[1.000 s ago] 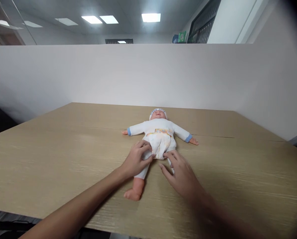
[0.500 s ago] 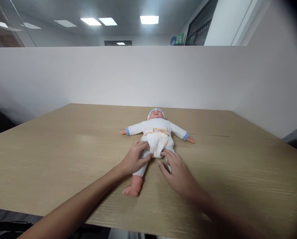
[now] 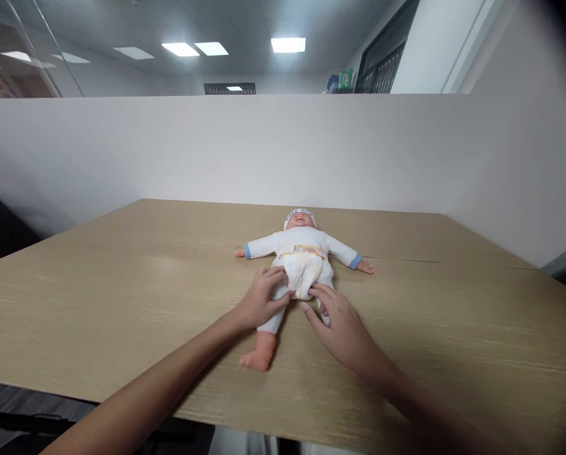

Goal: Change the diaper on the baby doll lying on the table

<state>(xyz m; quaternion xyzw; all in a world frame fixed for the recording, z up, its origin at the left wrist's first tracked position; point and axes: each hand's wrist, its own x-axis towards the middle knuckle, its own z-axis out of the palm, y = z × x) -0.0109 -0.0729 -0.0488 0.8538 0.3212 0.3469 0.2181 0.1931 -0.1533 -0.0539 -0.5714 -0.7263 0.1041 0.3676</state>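
A baby doll point(image 3: 264, 245) lies on its back with arms spread, in a white outfit with blue cuffs and a printed headband. Round its hips is a white diaper point(image 3: 304, 268) with an orange patterned waistband. My left hand point(image 3: 264, 298) bends over the doll's thigh, with fingertips and thumb at the diaper's leg edge. On the other side my right hand point(image 3: 337, 322) has its fingertips at the opposite leg edge, its thumb held apart below them. That hand hides most of the doll's leg there; the other leg ends in a bare foot.
The wooden table point(image 3: 121, 297) carries the doll and meets a low white partition point(image 3: 264, 151) at the back. Dark shapes stand past the table's left and right sides. The table's near edge runs below my forearms.
The view has shifted slightly, so the doll and table appear a little to the right. Both hands stay at the diaper's leg edges with hardly any movement.
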